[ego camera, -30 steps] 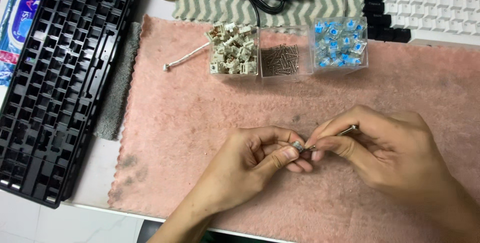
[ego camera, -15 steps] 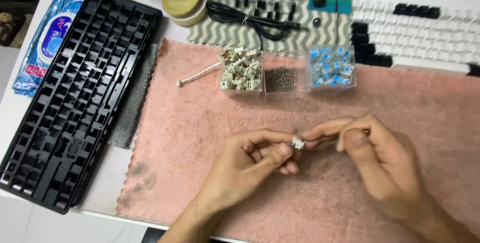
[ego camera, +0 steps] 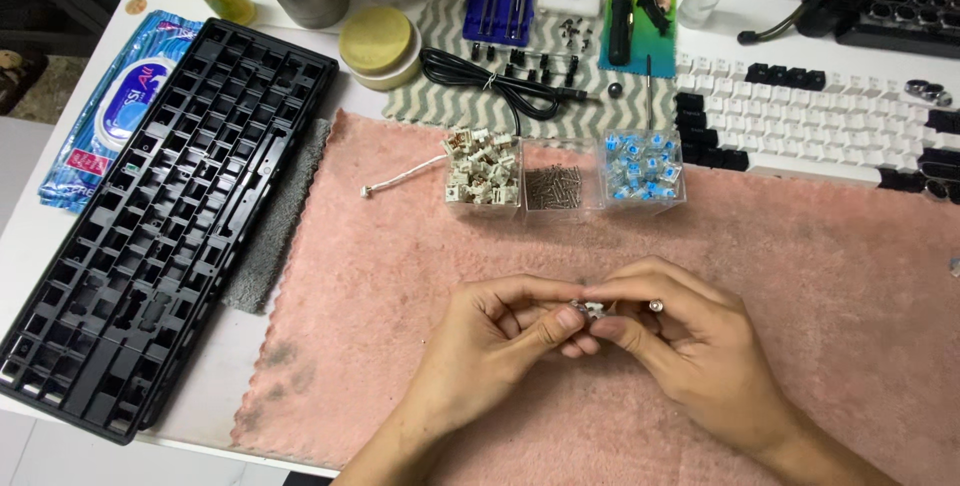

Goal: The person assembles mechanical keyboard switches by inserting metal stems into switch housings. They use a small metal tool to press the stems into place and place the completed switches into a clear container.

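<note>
My left hand (ego camera: 500, 341) and my right hand (ego camera: 690, 346) meet over the pink towel (ego camera: 400, 326). Between their fingertips they pinch a small keyboard switch (ego camera: 590, 309). The right hand also grips a thin metal tool (ego camera: 655, 305), of which only the round end shows past the fingers. Three clear boxes stand at the far side of the towel: one with beige switch parts (ego camera: 484, 172), one with small metal springs (ego camera: 553, 189), one with blue switch parts (ego camera: 642, 172).
A black keyboard case (ego camera: 160, 216) lies at the left on a grey cloth. A row of white and black keycaps (ego camera: 800, 116) sits at the back right. A black cable (ego camera: 500, 81), a tool set, a tin and a wipes packet lie behind.
The view has tilted up, so more of the back of the desk shows. My hands have closed in on the switch, and the tool is now mostly hidden in the right hand.
</note>
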